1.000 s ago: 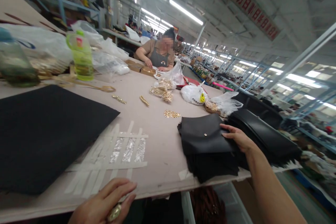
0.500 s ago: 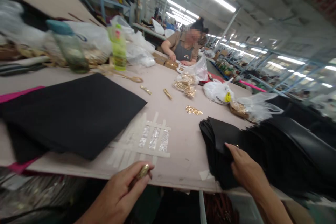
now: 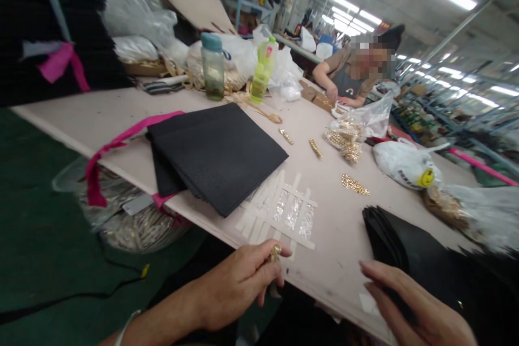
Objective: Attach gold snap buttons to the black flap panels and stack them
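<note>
Left hand [image 3: 239, 284] pinches chain [image 3: 275, 252], likely light, hard and slick, best taken mid-length; right hand [image 3: 421, 308], fingers parted, near floppy-looking panels [image 3: 432, 254].

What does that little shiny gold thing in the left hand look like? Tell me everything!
The little gold-coloured, metal-looking piece is shiny and looks bumpy. The person's bare left hand grips it and covers some of it, so its full shape and parts can't be made out. It shows in front of the near edge of the pale pinkish flat table, and only the hand seems to touch it.
</note>
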### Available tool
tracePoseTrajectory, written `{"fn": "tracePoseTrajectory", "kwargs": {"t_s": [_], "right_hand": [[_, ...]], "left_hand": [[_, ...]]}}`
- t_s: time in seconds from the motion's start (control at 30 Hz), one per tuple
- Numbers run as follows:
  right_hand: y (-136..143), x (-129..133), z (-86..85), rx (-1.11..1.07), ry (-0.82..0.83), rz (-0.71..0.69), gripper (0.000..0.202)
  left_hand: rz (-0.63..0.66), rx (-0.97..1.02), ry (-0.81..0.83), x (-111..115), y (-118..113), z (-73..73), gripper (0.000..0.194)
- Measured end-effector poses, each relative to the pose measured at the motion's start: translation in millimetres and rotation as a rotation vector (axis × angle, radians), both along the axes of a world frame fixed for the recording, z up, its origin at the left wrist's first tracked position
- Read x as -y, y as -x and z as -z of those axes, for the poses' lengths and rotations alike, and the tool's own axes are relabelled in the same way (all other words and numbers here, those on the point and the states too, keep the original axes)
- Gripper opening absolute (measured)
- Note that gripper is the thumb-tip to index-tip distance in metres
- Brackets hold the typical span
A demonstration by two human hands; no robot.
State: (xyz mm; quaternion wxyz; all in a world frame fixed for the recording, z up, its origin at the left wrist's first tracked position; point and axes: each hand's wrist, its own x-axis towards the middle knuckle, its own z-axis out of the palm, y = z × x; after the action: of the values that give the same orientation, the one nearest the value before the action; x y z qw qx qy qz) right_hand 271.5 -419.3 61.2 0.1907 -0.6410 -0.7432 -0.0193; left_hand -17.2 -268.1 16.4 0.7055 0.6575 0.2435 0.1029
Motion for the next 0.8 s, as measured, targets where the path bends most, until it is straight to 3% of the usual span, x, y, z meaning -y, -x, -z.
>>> {"fn": "tracePoseTrajectory", "kwargs": {"t_s": [0.1,0.2,0.33,0.47,0.8], "right_hand": [[72,-59,-6.6,-0.268,0.017,-0.281,0.04],[108,-94,-4.2,-0.426,0.082,-0.444,0.044],[121,-113,-2.8,-0.441,0.214,-0.541,0.037],[125,-125,-10.0,-0.485,0.416,-0.553,0.028],[139,-145,1.6,-0.359,0.509,-0.477,0.022]], "left_hand": [[0.076,0.06,0.186,-4,6,-1.5,0.036],[0.078,0.07,0.173,-8,14,-1.9,0.029],[0.1,0.097,0.17,-14,26,1.4,0.022],[0.095,0.122,0.112,-21,37,1.4,0.022],[-0.113,-0.241,-0.486,-16,47,2.9,0.028]]}}
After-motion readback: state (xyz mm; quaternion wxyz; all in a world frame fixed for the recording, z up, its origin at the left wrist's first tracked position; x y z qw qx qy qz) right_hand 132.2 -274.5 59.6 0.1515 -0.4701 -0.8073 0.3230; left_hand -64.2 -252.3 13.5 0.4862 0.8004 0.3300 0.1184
